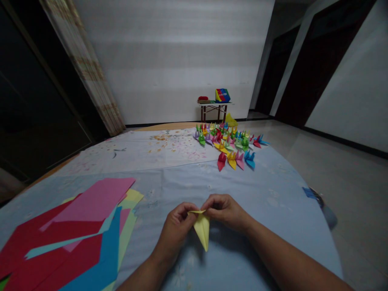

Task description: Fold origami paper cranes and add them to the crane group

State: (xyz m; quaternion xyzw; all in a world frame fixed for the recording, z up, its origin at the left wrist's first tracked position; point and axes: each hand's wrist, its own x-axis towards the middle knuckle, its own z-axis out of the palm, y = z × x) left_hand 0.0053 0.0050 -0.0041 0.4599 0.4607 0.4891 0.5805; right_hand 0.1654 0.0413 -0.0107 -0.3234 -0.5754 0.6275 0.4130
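Note:
A partly folded piece of yellow origami paper (203,231) hangs between my two hands, its long point directed down toward me. My left hand (178,222) pinches its upper left corner between thumb and fingers. On the other side, my right hand (226,210) pinches the upper right edge. Both hands are close together, just above the blue tablecloth (266,226). The fingertips hide part of the paper's top edge. To the left of my hands lies a loose stack of coloured paper sheets (100,200) in pink, red, blue, yellow and green.
Many folded paper cranes (232,159) stand in a group at the far right of the round table. A white printed cloth (136,151) covers its far part. Behind it, a small side table (215,104) bears a colourful box (222,95). A blue object (309,192) sits at the right edge.

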